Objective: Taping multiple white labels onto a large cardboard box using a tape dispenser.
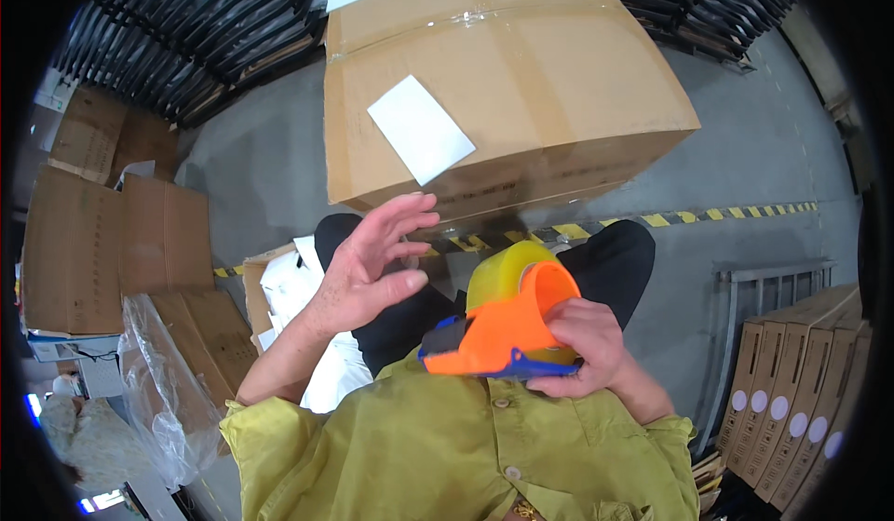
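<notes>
In my right hand (pixel 589 346) is an orange and blue tape dispenser (pixel 494 335), held in front of my chest. A thick roll of yellowish packing tape (pixel 503 274) sits on it. My left hand (pixel 377 274) is raised with its fingers apart and nothing in them, to the left of the dispenser. Beyond both hands stands a large cardboard box (pixel 521 74), with clear tape along its top. A blank-looking white sheet (pixel 421 130) lies on the box near its front left edge, just beyond my left fingertips.
Open cardboard boxes (pixel 74 251) and clear plastic wrap (pixel 168 400) stand at the left. A carton with white packaging (pixel 289 288) is beside my left leg. Flat cartons (pixel 792 391) lean by a metal rack (pixel 773 274) at the right. Black racks (pixel 196 37) stand behind.
</notes>
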`<control>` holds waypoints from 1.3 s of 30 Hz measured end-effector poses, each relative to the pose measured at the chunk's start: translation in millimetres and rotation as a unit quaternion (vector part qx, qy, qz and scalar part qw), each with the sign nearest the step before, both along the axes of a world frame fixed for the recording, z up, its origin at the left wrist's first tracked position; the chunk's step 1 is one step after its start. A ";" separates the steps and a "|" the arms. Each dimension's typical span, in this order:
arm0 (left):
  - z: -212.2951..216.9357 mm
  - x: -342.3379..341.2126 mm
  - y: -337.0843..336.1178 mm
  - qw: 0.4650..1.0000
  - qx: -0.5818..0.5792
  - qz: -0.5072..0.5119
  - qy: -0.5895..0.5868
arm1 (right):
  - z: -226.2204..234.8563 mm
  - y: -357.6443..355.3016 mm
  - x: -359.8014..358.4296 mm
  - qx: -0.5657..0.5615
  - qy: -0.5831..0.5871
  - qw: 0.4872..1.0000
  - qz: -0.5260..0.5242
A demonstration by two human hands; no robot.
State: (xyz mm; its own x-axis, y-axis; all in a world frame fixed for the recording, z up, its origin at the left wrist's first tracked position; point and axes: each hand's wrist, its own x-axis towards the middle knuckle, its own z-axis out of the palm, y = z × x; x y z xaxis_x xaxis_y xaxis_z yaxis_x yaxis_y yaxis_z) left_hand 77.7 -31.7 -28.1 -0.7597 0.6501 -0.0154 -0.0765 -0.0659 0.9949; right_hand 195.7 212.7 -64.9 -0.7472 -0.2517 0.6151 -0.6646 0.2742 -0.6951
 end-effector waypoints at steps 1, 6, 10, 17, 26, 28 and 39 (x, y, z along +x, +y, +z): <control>2.9 -1.3 -0.9 0.999 -0.018 -0.048 0.018 | 3.1 0.5 -1.6 0.036 0.018 0.999 0.006; 9.6 -13.3 3.9 0.982 -0.071 -0.175 0.028 | 12.5 -0.8 -4.6 0.110 0.075 0.991 0.002; 8.8 -21.2 10.4 0.975 -0.091 -0.201 -0.006 | 7.4 -4.0 -7.0 0.100 0.136 0.986 0.000; 0.4 -22.4 7.9 0.982 -0.058 -0.165 0.065 | 10.1 15.4 -0.9 0.171 -0.057 0.981 0.079; -24.2 -12.5 30.2 0.990 -0.020 -0.129 0.045 | -42.4 28.8 1.7 -0.682 -0.296 0.666 0.065; -25.3 -10.7 30.1 0.991 -0.021 -0.122 0.044 | 5.8 -0.8 -27.1 -0.701 -0.349 0.613 -0.110; -20.7 -8.5 52.3 0.997 0.046 -0.014 0.062 | 18.9 -3.6 -38.6 -0.743 -0.318 0.584 0.076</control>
State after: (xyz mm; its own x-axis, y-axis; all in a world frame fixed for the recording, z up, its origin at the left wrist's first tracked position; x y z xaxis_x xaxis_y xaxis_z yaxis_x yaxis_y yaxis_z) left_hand 69.2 20.5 -48.8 -0.7335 0.6655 0.1384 0.0440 -0.1566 0.9867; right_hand 157.2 209.0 -46.0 -0.9818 0.1148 -0.1510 -0.0817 -0.9743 -0.2097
